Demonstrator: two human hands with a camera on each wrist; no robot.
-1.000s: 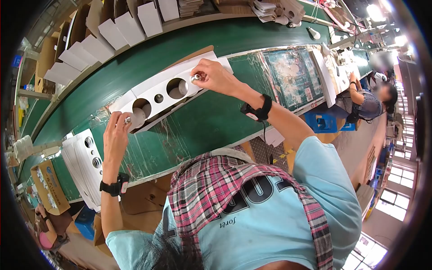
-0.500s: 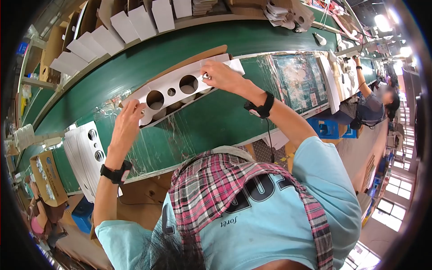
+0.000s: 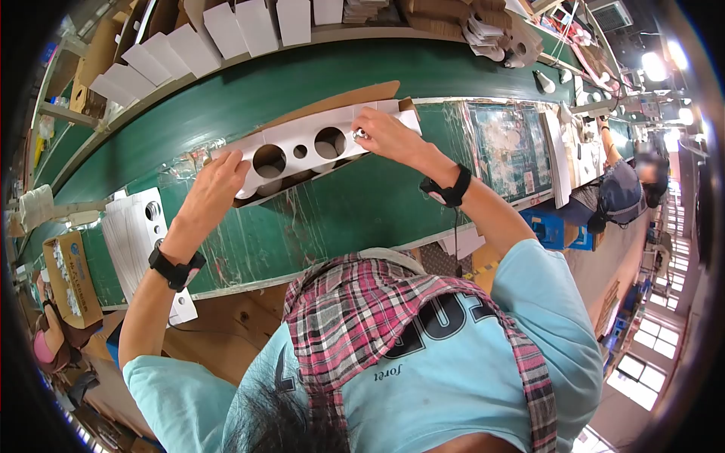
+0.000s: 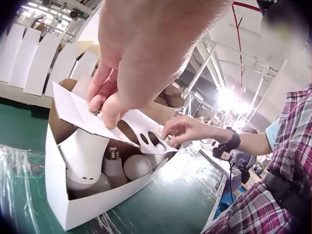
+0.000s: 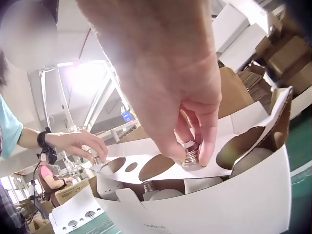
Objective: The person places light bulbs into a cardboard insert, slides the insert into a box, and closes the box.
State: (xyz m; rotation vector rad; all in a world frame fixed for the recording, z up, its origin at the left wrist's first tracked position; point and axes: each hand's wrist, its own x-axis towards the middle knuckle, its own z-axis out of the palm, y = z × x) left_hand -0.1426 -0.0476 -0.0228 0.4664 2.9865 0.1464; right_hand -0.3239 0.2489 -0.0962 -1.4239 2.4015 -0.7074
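A long white cardboard box (image 5: 234, 207) stands on the green bench with several white light bulbs (image 4: 138, 167) inside. Over them lies a white cardboard insert (image 3: 298, 136) with two large round holes and a small one between. My left hand (image 3: 215, 185) is at the insert's left end, its fingertips pinching a bulb's metal screw base (image 4: 99, 113), mostly hidden by the fingers. Near the other end, my right hand (image 3: 389, 140) pinches a second screw base (image 5: 190, 155) between thumb and fingers. Another bulb's base (image 4: 113, 153) points upward inside the box.
A stack of flat white inserts (image 3: 128, 241) lies at the bench's left, near a carton (image 3: 75, 275) of small parts. White boxes (image 3: 223, 30) stand in a row on the shelf behind. At the far right are a loose bulb (image 3: 545, 81) and another person (image 3: 619, 185).
The head view has shifted. My left wrist has swung outward, and its fingers now hide the screw base seen earlier. My right hand keeps its pinch near the insert's right end.
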